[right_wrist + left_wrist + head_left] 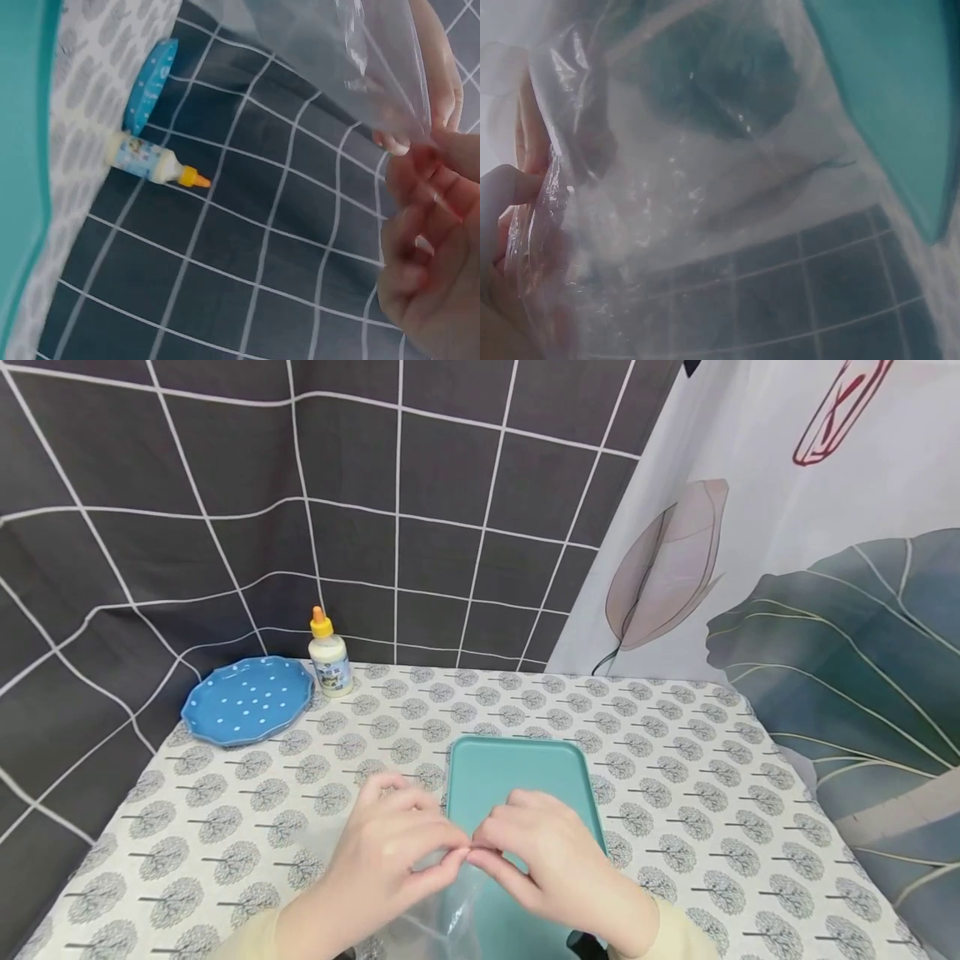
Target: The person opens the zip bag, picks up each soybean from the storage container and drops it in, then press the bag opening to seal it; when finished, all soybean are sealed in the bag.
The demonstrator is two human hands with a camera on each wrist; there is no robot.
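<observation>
A clear plastic bag (453, 914) hangs below both hands, and its film (667, 210) fills much of the left wrist view. My left hand (393, 843) pinches the top edge of the bag between thumb and forefinger. Right beside it, my right hand (547, 860) pinches the same edge, the fingertips of both hands meeting. In the right wrist view the bag (367, 67) stretches up and left from the pinching fingers. Beneath the hands lies a teal rectangular tray (517, 777), partly covered by them. Whether the bag contains anything cannot be made out.
A blue scalloped plate (247, 700) with white dots sits at the table's back left. Next to it stands a glue bottle (330, 656) with a yellow and orange cap. Tree-patterned cloth (697, 827) covers the table. A dark grid curtain (345, 468) hangs behind.
</observation>
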